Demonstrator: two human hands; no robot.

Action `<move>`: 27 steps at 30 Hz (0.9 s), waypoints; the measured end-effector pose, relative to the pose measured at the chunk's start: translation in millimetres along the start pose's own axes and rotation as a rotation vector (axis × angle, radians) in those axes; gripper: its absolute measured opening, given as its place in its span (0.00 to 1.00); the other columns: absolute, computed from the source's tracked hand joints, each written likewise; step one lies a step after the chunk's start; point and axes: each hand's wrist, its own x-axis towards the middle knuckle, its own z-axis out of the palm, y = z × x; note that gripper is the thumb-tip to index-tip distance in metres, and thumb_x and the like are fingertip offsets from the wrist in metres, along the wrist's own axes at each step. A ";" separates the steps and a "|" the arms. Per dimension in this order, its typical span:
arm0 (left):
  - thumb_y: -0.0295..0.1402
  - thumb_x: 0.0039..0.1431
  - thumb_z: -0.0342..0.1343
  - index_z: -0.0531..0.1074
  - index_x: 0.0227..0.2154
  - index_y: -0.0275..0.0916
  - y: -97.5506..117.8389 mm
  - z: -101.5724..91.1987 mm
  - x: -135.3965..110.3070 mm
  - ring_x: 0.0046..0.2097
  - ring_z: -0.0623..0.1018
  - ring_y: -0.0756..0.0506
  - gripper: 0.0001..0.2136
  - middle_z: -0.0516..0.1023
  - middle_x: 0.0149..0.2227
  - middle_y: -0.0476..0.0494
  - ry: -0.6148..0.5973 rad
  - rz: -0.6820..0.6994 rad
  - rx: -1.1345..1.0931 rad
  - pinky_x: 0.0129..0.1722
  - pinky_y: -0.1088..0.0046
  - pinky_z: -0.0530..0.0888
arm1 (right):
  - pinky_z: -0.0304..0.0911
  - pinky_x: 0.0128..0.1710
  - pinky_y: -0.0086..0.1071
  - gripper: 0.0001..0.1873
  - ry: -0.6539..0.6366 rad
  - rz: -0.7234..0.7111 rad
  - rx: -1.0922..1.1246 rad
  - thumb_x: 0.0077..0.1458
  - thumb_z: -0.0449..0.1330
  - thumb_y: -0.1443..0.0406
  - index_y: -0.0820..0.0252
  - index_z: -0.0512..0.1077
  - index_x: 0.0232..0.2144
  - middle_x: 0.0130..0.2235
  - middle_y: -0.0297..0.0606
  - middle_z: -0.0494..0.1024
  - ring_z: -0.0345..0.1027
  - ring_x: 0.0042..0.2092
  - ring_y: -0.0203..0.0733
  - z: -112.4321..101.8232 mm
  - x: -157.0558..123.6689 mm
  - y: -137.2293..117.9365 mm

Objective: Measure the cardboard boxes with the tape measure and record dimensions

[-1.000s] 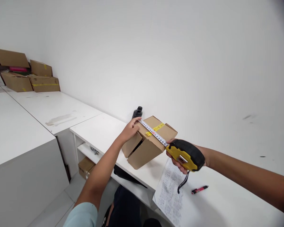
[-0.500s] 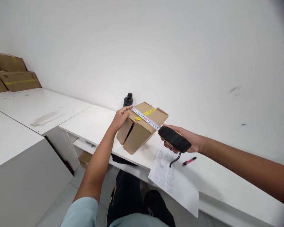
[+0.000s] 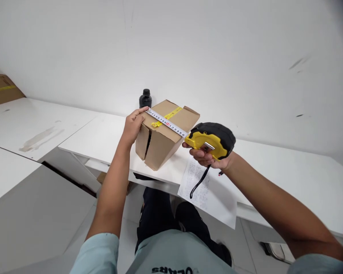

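Note:
A brown cardboard box [image 3: 162, 142] with yellow tape across its top stands on the white table. The white blade of a tape measure [image 3: 214, 139] lies across the box top. My left hand [image 3: 133, 125] presses the blade's end at the box's left edge, fingers closed on it. Wrapped round the yellow and black case, my right hand [image 3: 207, 158] holds it just off the box's right edge. A black wrist strap dangles from the case.
Behind the box a black bottle [image 3: 145, 99] stands by the wall. A sheet of paper with writing [image 3: 214, 199] hangs over the table's [image 3: 274, 163] front edge, and a pen [image 3: 220, 173] is mostly hidden. More cardboard boxes [image 3: 2, 89] sit far left.
My right hand has turned the tape measure's case, so its yellow side now shows. The blade still spans the box top. My view has shifted, and the box appears higher.

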 end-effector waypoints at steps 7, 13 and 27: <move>0.36 0.57 0.59 0.82 0.51 0.40 -2.0 -0.2 -0.6 0.63 0.76 0.35 0.20 0.83 0.57 0.43 -0.027 0.020 -0.022 0.66 0.55 0.70 | 0.52 0.19 0.21 0.23 0.047 0.040 0.026 0.73 0.41 0.54 0.59 0.71 0.46 0.26 0.32 0.67 0.50 0.21 0.31 2.2 7.3 -6.9; 0.36 0.55 0.57 0.81 0.53 0.39 -2.3 0.3 0.9 0.62 0.76 0.35 0.22 0.83 0.57 0.42 -0.029 -0.018 -0.002 0.65 0.56 0.71 | 0.47 0.16 0.20 0.19 0.034 0.014 0.025 0.72 0.46 0.55 0.60 0.71 0.44 0.25 0.30 0.65 0.48 0.20 0.29 2.7 11.5 -5.1; 0.41 0.55 0.58 0.77 0.59 0.36 -1.4 -12.9 -3.4 0.66 0.76 0.34 0.30 0.78 0.64 0.35 0.039 -0.079 -0.105 0.69 0.54 0.68 | 0.52 0.17 0.20 0.15 -0.120 -0.224 -0.008 0.62 0.61 0.54 0.62 0.73 0.39 0.22 0.29 0.65 0.53 0.19 0.28 17.4 8.7 -14.0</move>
